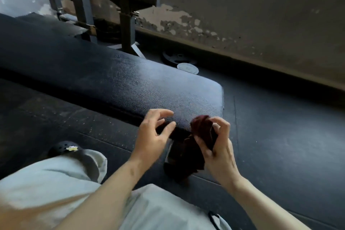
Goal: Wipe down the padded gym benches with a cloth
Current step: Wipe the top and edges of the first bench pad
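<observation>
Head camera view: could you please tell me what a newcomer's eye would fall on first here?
Probably the two bare hands low in the middle: the right hand grips a crumpled dark maroon cloth, while the left hand hovers open beside it. Behind them, the long black padded vinyl bench runs from the left edge to the centre, with a grey metal rack frame standing against the peeling wall.

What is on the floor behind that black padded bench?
Behind the black padded bench, two round weight plates lie on the dark rubber floor, beside a grey metal rack frame. The bench hides the plates' near edges and the rack's feet.
</observation>
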`<state>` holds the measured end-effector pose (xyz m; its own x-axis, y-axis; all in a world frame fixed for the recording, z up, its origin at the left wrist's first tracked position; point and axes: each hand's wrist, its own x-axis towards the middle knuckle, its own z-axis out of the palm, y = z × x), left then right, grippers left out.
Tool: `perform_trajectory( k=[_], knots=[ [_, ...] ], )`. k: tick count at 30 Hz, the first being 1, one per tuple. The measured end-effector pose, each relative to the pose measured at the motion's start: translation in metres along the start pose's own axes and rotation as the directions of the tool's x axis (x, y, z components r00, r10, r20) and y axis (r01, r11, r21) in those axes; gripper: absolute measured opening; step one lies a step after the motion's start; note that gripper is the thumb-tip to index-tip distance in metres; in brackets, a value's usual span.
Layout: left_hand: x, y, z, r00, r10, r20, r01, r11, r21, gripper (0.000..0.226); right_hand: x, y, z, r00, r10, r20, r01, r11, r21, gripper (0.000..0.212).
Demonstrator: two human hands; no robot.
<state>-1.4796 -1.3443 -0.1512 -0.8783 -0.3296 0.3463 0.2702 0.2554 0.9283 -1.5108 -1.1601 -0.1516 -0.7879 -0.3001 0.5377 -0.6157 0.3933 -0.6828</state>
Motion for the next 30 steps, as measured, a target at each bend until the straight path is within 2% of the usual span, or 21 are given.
perform_trajectory(
  k=[2,3,6,9,15,20,24,27,30],
  knots=[
    [-0.003,-0.013,-0.011,0.979,0.036,-0.202,0.018,0.965,0.260,0.028,-0.011,0.013,-0.021,0.987,-0.150,-0.059,0.134,0.968,-0.211,0.046],
    [-0.005,-0.019,-0.016,0.968,0.048,-0.248,0.044,0.935,0.353,0.031,-0.018,0.020,-0.030,0.972,-0.231,-0.036,0.210,0.929,-0.304,0.045],
    [-0.012,-0.032,-0.021,0.983,0.092,-0.162,0.010,0.841,0.541,0.044,-0.033,0.045,-0.044,0.888,-0.430,0.166,0.453,0.748,-0.485,0.034],
    [-0.024,-0.038,-0.017,0.992,0.114,-0.048,-0.053,0.743,0.667,0.061,-0.030,0.057,-0.031,0.806,-0.547,0.226,0.572,0.622,-0.535,0.022],
    [-0.027,-0.043,-0.027,0.990,0.125,0.060,-0.129,0.679,0.722,0.073,-0.011,0.039,0.030,0.768,-0.585,0.262,0.612,0.547,-0.571,0.033],
    [-0.020,-0.048,-0.053,0.992,0.076,-0.100,0.021,0.689,0.725,0.071,-0.029,0.055,-0.008,0.735,-0.617,0.281,0.628,0.464,-0.624,0.025],
    [-0.020,-0.054,-0.054,0.988,0.106,-0.109,0.002,0.710,0.704,0.076,-0.012,0.049,0.027,0.704,-0.663,0.255,0.628,0.413,-0.660,0.023],
    [-0.021,-0.057,-0.058,0.987,0.122,-0.105,-0.013,0.710,0.704,0.078,0.006,0.028,0.071,0.691,-0.691,0.213,0.630,0.431,-0.646,0.029],
    [-0.021,-0.060,-0.062,0.985,0.125,-0.117,-0.009,0.722,0.692,0.079,0.011,0.023,0.081,0.695,-0.696,0.182,0.643,0.487,-0.591,0.027]
  ],
)
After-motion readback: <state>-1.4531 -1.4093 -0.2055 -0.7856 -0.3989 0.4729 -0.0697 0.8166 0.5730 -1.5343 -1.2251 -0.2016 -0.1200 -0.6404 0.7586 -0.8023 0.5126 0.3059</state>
